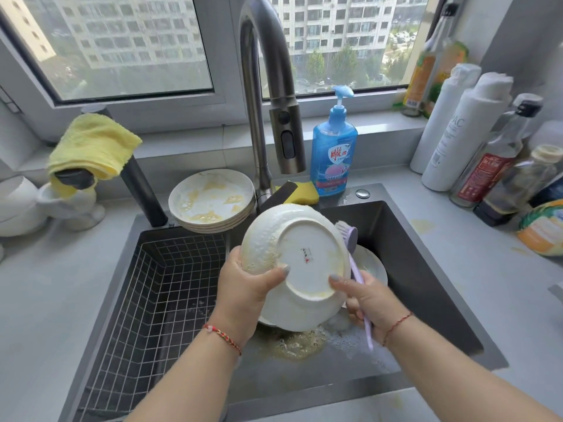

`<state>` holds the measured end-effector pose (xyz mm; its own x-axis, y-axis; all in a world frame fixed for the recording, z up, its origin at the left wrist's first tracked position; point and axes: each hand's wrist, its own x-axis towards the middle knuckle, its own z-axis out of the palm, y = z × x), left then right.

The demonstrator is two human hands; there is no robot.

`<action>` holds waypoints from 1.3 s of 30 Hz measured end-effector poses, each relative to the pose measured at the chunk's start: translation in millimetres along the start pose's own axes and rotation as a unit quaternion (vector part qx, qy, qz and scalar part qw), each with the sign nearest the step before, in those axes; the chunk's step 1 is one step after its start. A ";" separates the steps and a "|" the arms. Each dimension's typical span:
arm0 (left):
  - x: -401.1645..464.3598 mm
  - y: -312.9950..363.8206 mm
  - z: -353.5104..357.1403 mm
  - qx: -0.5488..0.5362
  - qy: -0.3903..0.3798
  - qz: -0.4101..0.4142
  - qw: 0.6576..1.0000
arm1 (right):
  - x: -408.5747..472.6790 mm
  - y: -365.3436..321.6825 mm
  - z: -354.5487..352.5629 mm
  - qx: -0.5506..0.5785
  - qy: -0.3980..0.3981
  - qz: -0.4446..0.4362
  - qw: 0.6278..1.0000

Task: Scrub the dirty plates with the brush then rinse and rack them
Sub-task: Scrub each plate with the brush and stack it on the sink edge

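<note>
Left hand (243,284) grips the plate (300,263) at its left rim, thumb curled onto the underside near the foot ring, other fingers hidden behind the rim. Right hand (368,303) is curled round the brush (355,263) handle, thumb tip pressed on the plate's foot ring at the lower right. So both hands steady the plate and the right also carries the brush.

Plate is tilted with its underside toward the camera, held over the sink (426,269) basin. Suds and yellowish residue cover the outer wall on the upper left. Brush head sits just past the plate's right edge, up from the right hand; bristles look to be at the rim, but I cannot tell if they touch.

Step, as I read it: scrubbing, working the back of this plate. Not rinsed yet. No water visible from the tap (286,138) above the hands.

Next move likely needs the brush swept over the sudsy left side, so the left hand has to rotate the plate or shift grip. The wet rim could slip.

Below the right hand, another plate (370,263) lies in the basin. Foamy dirty water pools under the hands. Beyond the left hand, a stack (211,199) of dirty plates waits at the sink edge. Rack (170,284), a wire basket, is left of the left hand; no plates show in it.
</note>
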<state>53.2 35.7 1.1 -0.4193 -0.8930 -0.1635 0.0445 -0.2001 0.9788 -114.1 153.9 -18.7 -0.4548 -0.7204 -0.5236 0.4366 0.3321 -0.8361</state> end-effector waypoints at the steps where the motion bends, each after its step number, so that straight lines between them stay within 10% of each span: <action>1: 1.2 1.4 -3.5 0.009 -0.011 -0.021 1.000 | 0.0 -9.2 -4.9 -0.053 -0.010 -0.014 0.998; 8: 15.4 23.6 -12.3 0.111 -0.125 -0.082 0.982 | 12.4 -71.5 -13.9 -0.359 -0.072 -0.079 0.927; 14: 18.3 41.5 -0.3 0.341 -0.124 0.032 0.931 | 11.6 -81.0 -0.8 -0.496 -0.030 -0.174 0.850; 24: 17.5 38.5 -8.3 0.446 -0.026 0.117 0.887 | -35.2 -39.2 -1.1 -0.315 0.065 -0.199 0.926; 30: 9.9 40.7 7.5 0.540 -0.033 0.115 0.833 | -79.1 -33.7 43.5 -0.459 -0.039 -0.270 0.846; 39: -6.1 37.1 -4.9 0.458 -0.028 0.154 0.875 | -53.3 -48.0 10.1 -0.370 0.051 -0.151 0.915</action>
<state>61.8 31.7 37.8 -0.5608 -0.8211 0.1065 -0.5707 0.4765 0.6687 -103.0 170.2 50.9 -0.5541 -0.7994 -0.2322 -0.3492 0.4764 -0.8069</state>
